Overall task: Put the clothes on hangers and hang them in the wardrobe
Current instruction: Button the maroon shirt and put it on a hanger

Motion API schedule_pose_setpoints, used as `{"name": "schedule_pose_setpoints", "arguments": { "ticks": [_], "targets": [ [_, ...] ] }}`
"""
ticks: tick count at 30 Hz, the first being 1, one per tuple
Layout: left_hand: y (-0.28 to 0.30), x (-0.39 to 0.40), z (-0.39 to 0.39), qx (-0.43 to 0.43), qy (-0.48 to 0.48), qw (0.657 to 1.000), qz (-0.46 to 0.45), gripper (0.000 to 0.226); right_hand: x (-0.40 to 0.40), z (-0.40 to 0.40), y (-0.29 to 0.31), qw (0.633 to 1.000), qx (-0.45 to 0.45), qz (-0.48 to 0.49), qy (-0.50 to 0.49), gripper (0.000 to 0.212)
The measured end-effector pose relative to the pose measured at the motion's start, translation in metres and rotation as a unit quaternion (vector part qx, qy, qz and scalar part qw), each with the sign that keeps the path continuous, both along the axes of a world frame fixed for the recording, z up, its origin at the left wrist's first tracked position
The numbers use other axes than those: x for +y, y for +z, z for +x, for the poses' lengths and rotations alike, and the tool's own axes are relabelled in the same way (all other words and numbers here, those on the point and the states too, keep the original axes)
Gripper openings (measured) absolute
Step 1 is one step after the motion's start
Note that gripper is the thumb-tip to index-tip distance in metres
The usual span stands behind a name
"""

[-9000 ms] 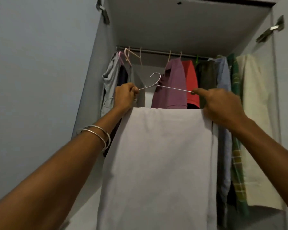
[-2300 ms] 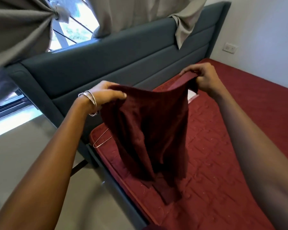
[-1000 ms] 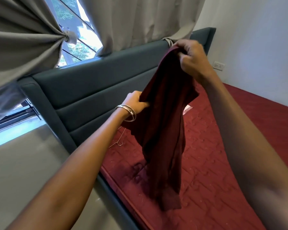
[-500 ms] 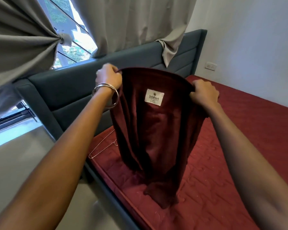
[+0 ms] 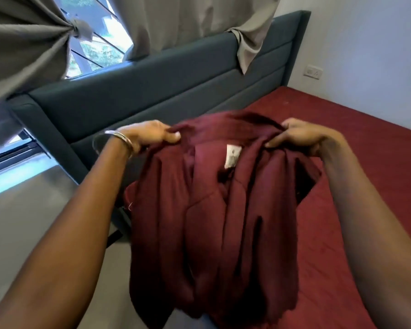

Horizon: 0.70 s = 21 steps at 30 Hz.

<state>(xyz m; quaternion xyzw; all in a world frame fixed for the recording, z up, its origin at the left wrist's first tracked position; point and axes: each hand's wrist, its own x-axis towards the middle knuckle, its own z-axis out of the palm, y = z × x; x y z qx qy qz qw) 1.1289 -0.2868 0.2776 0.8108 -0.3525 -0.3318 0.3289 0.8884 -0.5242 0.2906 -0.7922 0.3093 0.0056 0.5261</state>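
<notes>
Maroon shirt (image 5: pixel 223 210) stretched between both gripping hands, left (image 5: pixel 147 136) and right (image 5: pixel 299 136), above red bed (image 5: pixel 365 162).

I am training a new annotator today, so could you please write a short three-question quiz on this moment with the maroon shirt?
1. True or false: both hands grip the maroon shirt near its collar.
2. Which thing shows inside the shirt below the collar? A) a white label B) a metal hanger C) a button row
3. Fill in: the person's left hand has metal ______ at its wrist.

Key:
1. True: the left hand and the right hand each pinch the top edge.
2. A, the white label; no hanger shows in this view.
3. Bangles.
</notes>
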Motion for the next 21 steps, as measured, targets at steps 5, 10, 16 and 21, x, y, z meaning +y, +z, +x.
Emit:
{"name": "schedule_pose_setpoints", "arguments": {
  "ticks": [5,10,16,21],
  "targets": [
    [-0.075,-0.052,0.007,0.000,0.121,0.986,0.118,0.014,-0.031,0.028,-0.058,0.952,0.244,-0.185,-0.007,0.018],
    [-0.115,-0.140,0.022,0.213,0.291,0.912,-0.194,0.032,-0.086,0.072,-0.112,0.945,-0.093,0.115,-0.293,0.033],
    [-0.228,-0.168,0.019,0.222,0.177,0.952,-0.112,0.080,-0.105,0.080,-0.243,0.926,-0.116,0.216,-0.285,0.056],
    [-0.394,-0.096,-0.030,0.096,0.161,0.959,0.212,0.044,-0.049,0.011,-0.412,0.918,0.154,0.169,-0.325,0.024]
  ]
}}
